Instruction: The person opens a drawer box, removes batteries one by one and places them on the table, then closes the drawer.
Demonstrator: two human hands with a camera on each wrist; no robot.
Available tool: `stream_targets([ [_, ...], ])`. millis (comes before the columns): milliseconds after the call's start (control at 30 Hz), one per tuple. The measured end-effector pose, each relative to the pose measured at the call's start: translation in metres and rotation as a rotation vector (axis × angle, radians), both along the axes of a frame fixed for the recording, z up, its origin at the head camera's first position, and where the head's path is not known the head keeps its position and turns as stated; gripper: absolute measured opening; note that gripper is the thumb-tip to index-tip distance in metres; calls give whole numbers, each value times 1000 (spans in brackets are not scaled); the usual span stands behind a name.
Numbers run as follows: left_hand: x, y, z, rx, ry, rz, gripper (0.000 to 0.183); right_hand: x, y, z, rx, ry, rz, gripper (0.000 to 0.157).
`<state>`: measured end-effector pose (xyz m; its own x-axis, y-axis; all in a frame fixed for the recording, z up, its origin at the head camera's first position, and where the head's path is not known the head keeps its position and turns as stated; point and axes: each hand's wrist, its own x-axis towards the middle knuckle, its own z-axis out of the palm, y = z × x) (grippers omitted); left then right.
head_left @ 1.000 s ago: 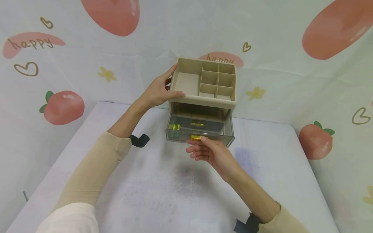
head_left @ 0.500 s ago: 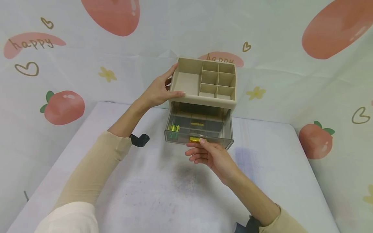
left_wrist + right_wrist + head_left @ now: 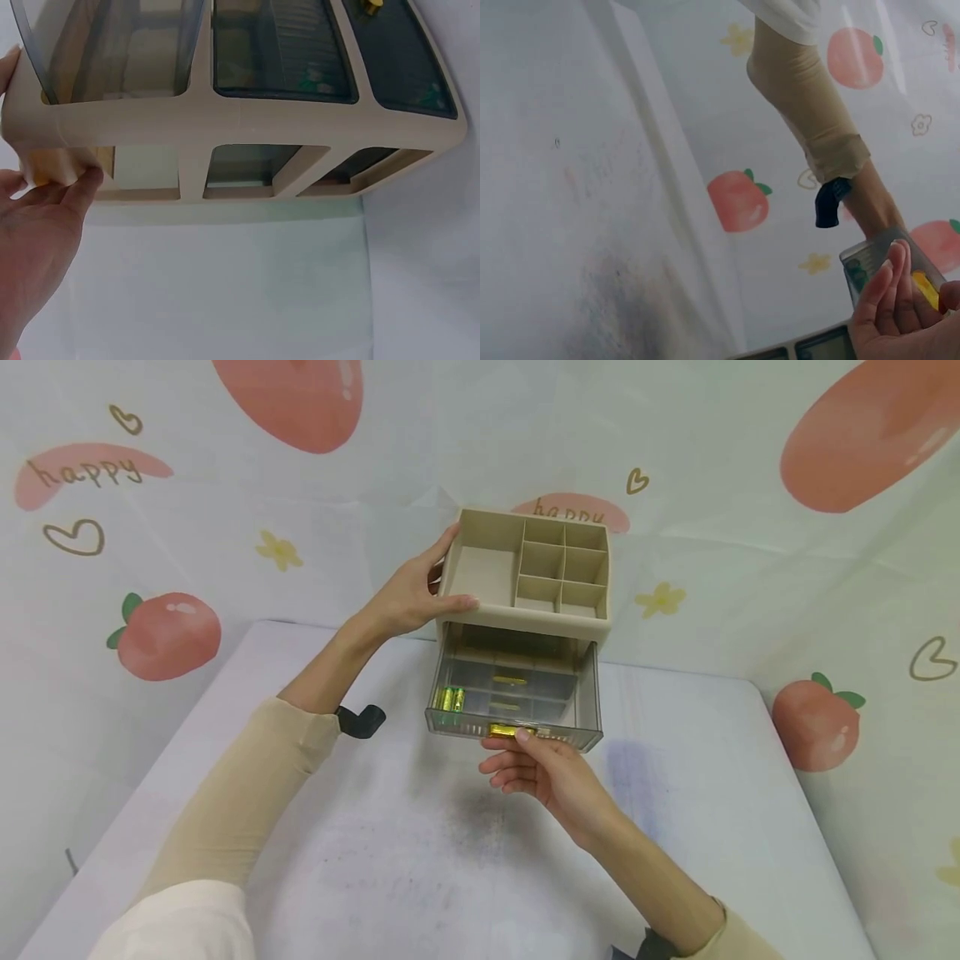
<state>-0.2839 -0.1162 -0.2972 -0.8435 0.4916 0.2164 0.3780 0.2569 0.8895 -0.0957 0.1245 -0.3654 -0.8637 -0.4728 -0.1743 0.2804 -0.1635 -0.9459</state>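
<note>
A beige desktop organizer (image 3: 525, 623) stands at the back of the table, its top split into one large and several small compartments. My left hand (image 3: 405, 597) grips its upper left corner, thumb on the front rim and fingers along the side. In the left wrist view those fingers reach into a side opening of the beige frame (image 3: 240, 120). The top see-through drawer (image 3: 589, 693) is pulled out. My right hand (image 3: 558, 781) pinches its gold handle (image 3: 502, 730) between thumb and index finger, other fingers loosely bent. Small gold-and-green batteries (image 3: 452, 699) stand inside at the drawer's left.
Lower drawer fronts with gold handles (image 3: 510, 680) show through the clear drawer. The white table (image 3: 405, 860) has purplish smudges. Behind it hangs a cloth (image 3: 375, 468) printed with peaches and hearts. A black wrist-worn device (image 3: 363, 722) juts from the left sleeve.
My right hand has drawn the top drawer a little farther out toward me, and more of the inside shows. My left hand has stayed on the organizer's corner.
</note>
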Motion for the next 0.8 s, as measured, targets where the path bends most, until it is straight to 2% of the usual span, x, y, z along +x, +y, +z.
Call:
stream_targets([
  [267, 0, 0, -1, 20, -11, -10, 102, 2, -1, -2, -9, 4, 4, 49],
  [433, 0, 1, 1, 34, -9, -24, 103, 5, 1, -1, -7, 7, 53, 43],
  [800, -1, 1, 0, 48, 11, -37, 102, 14, 4, 18, 120, 222, 184, 26],
])
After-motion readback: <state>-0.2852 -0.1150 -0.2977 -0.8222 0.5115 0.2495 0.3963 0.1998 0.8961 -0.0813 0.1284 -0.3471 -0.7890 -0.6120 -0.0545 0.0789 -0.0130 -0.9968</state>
